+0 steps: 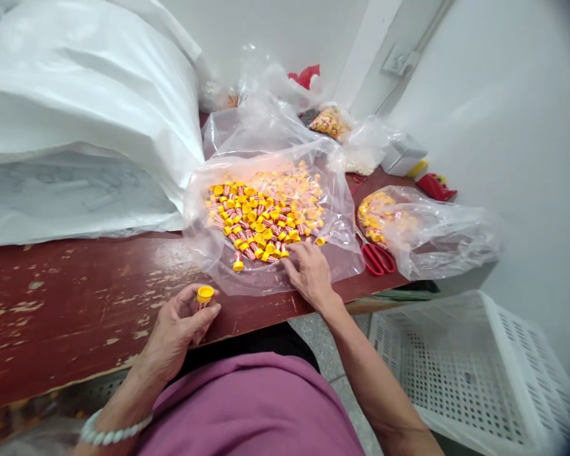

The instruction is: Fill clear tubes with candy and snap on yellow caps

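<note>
My left hand (183, 320) is closed around a small tube (204, 296) with a yellow rim and a red-and-white patterned body, held upright near the table's front edge. A heap of the same small yellow and red tubes (261, 221) lies on and partly inside a clear plastic bag (275, 282). At the near side of that heap is my right hand (311, 275), its thumb and fingers apart and the fingertips at the tubes. One tube (238, 261) lies a little away from the others, at the heap's front.
A big white sack (85, 107) stands at the left on the worn red table (76, 304). Red-handled scissors (379, 259) and another bag of yellow pieces (384, 215) lie at the right. Below sits a white perforated crate (498, 316). More bags (330, 120) line the wall.
</note>
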A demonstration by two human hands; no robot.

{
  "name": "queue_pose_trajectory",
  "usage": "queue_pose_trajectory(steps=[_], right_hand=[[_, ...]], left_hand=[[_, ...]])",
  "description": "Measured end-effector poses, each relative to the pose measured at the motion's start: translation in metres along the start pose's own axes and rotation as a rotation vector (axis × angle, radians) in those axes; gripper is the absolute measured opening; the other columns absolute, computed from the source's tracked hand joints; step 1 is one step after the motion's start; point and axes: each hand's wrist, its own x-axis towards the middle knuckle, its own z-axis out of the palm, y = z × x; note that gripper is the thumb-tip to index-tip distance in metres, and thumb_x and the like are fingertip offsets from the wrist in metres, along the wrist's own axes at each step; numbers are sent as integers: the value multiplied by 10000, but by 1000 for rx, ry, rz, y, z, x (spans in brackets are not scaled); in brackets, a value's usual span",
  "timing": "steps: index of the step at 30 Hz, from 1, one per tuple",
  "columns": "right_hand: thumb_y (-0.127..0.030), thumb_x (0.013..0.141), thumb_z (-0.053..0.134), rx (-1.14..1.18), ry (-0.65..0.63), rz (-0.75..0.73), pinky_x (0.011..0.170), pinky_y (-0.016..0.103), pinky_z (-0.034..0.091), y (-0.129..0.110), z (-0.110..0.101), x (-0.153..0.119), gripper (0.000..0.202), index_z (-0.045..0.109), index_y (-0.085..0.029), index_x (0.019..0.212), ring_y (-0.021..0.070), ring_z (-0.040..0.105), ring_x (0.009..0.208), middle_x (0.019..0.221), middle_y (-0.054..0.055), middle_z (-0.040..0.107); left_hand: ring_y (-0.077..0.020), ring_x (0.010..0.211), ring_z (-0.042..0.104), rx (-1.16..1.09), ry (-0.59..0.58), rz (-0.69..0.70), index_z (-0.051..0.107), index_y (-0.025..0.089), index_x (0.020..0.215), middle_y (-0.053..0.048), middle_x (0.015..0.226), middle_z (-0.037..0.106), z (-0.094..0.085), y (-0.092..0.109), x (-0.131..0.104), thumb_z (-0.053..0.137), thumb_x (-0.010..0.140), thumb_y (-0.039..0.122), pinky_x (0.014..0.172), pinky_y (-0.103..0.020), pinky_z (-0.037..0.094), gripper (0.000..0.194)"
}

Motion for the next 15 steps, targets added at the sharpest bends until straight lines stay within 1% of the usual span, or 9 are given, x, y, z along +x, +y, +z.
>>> queue_pose_trajectory(steps=[1,3,5,7,9,11,12,14,15], right_hand=[[-306,865,542,-36,-51,27,875,368,443,-4,9,4,240,629,-209,1067,229,562,991,1039,89,646],[-297,882,505,-68,-120,66,874,368,433,-5,19,10,243,631,-196,1064,235,564,993,1033,106,646],[-277,886,475,-35,-151,64,865,359,427,1,22,15,230,635,-188,1026,231,571,980,1017,109,651],[-257,861,481,39,-165,49,839,350,429,9,23,18,204,626,-184,986,223,582,935,989,95,659],[-240,830,492,117,-169,68,789,334,440,16,24,19,189,605,-178,968,207,592,863,938,76,664],[-245,813,499,180,-137,142,736,322,450,18,25,18,200,584,-173,979,195,594,811,909,66,659],[-252,809,505,206,-99,188,719,320,454,18,24,16,212,578,-171,990,191,592,798,913,67,654],[-272,812,518,268,15,260,699,317,462,11,20,12,237,573,-166,1016,182,583,784,936,73,641],[-283,819,524,304,71,265,691,314,466,4,15,9,247,572,-167,1032,175,577,773,942,74,635]], left_hand=[[-36,406,311,-2,-9,4,549,192,922,86,529,447,0,0,-1,718,696,340,377,-136,226,319],[-35,414,317,-8,-23,20,557,182,930,84,539,441,0,-1,-3,706,712,339,386,-143,235,307],[-33,418,312,-9,-23,38,571,170,946,84,545,427,1,0,-4,698,719,339,390,-147,239,311],[-32,432,324,-4,-29,52,589,159,957,73,586,448,1,1,-4,701,710,340,394,-151,251,325],[-34,457,345,0,-43,72,605,152,956,60,633,474,2,2,-3,704,702,336,405,-154,269,329],[-37,478,359,18,-54,91,622,146,955,53,651,492,3,3,-1,699,703,322,425,-156,285,317],[-40,492,369,36,-54,105,631,143,953,49,652,502,3,3,0,692,708,310,442,-157,297,303],[-53,546,420,86,-53,143,647,141,946,34,685,545,4,3,2,672,725,277,499,-159,337,261],[-63,588,455,115,-56,163,653,141,946,23,721,574,5,3,4,659,735,260,538,-162,360,242]])
